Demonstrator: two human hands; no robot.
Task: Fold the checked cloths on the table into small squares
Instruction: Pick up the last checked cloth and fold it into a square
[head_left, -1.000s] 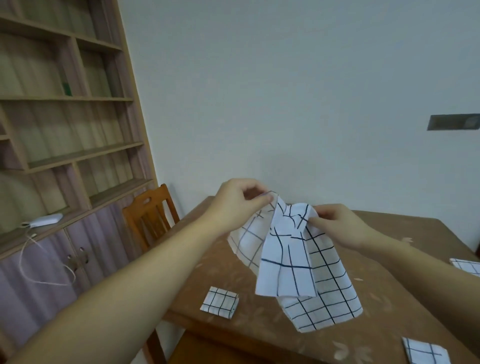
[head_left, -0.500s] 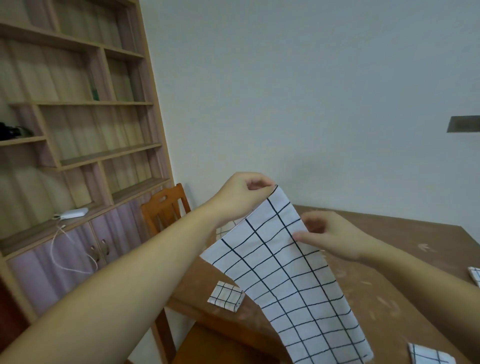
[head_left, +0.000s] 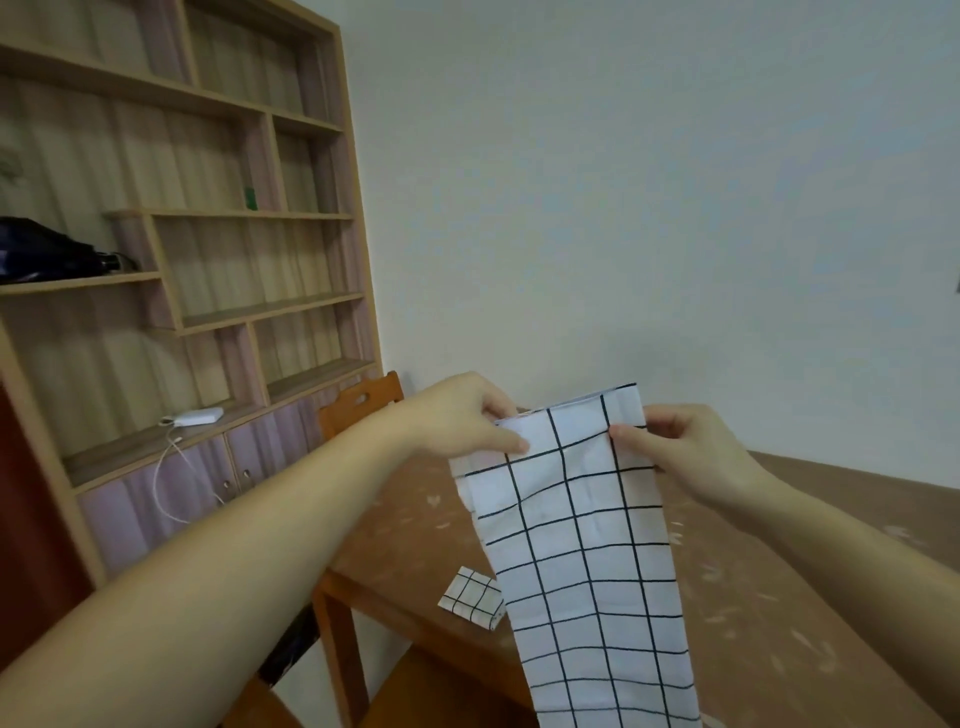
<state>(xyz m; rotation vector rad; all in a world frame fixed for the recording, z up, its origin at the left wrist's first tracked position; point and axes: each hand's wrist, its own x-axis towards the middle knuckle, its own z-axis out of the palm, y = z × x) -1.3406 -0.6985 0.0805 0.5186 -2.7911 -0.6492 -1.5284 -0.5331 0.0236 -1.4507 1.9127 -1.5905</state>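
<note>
Both hands up over the wooden table (head_left: 810, 597), holding one checked cloth (head_left: 587, 561) by its top edge. Left hand (head_left: 457, 415) pinches the top-left corner, thumb on the near face; right hand (head_left: 691, 447) pinches the top-right edge, thumb on the front and fingers curled behind. Change from a second ago: the cloth was a bunched, twisted wad between the hands — now it hangs as a long, flat strip, doubled by the look of the top edge, running down toward 6 o'clock and out of view. Half a second ago only the left hand had it, with the right hovering beside it slack; the right has since clamped on. Hands are close together, a strip's width apart. On the table at about 7 o'clock from the hanging cloth lies a small folded checked square (head_left: 470, 597), partly hidden behind the strip — same spot as before. Wooden chair (head_left: 358, 405) sits behind the left forearm, bookshelf (head_left: 171, 291) at 9 o'clock, white charger (head_left: 197, 417) with cable on its ledge.
</note>
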